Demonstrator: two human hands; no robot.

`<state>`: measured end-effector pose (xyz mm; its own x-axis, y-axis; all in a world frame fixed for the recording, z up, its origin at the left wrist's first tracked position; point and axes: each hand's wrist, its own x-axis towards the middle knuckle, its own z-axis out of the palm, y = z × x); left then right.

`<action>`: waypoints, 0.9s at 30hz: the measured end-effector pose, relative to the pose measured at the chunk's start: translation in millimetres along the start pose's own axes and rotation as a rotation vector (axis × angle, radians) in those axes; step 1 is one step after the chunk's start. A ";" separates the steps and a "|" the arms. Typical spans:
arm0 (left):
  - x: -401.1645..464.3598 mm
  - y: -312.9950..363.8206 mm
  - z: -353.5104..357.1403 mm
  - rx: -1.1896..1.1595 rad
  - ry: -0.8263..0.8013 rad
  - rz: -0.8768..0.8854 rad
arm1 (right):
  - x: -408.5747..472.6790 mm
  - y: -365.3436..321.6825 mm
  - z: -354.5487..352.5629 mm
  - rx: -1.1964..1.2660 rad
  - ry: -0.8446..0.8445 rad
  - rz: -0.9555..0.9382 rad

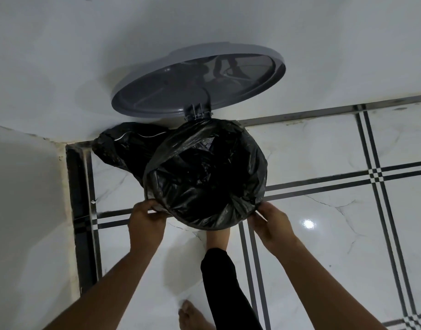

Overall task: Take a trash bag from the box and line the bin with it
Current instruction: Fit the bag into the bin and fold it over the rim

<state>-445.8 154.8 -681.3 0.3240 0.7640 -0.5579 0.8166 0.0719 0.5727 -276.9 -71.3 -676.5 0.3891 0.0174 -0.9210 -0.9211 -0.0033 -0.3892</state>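
Observation:
A round bin stands by the wall with its grey lid (197, 84) swung up and open. A black trash bag (204, 177) is spread over the bin's rim and hangs down inside, hiding the bin's body. My left hand (146, 219) pinches the bag's edge at the near-left of the rim. My right hand (269, 221) grips the bag's edge at the near-right. No box of bags is in view.
A second, filled and tied black bag (123, 146) lies on the floor left of the bin, against the wall. White tiled floor (323, 234) with dark stripes spreads to the right. A white wall corner (26, 210) juts out at left. My foot (216, 236) is pressed at the bin's base.

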 end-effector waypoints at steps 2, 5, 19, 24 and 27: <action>12.6 13.4 -6.9 -0.203 -0.063 -0.105 | -0.9 -18.5 -0.6 0.045 -0.029 -0.047; 27.7 42.6 -19.5 -0.349 -0.118 -0.125 | 2.1 -46.6 1.8 -0.130 -0.034 -0.213; 112.1 118.0 -26.2 -0.088 -0.215 -0.047 | 24.6 -123.9 38.7 -0.947 0.094 -0.481; 121.9 116.1 -14.4 -0.134 -0.328 -0.177 | 29.5 -139.7 62.0 -1.134 0.026 -0.648; 116.9 119.1 -14.5 -0.118 -0.305 -0.201 | 32.3 -147.8 74.2 -1.187 -0.091 -0.595</action>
<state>-317.6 262.0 -669.6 0.3049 0.5026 -0.8090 0.8232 0.2880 0.4892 -128.9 3.9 -647.6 0.6822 0.3862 -0.6208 -0.0267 -0.8354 -0.5490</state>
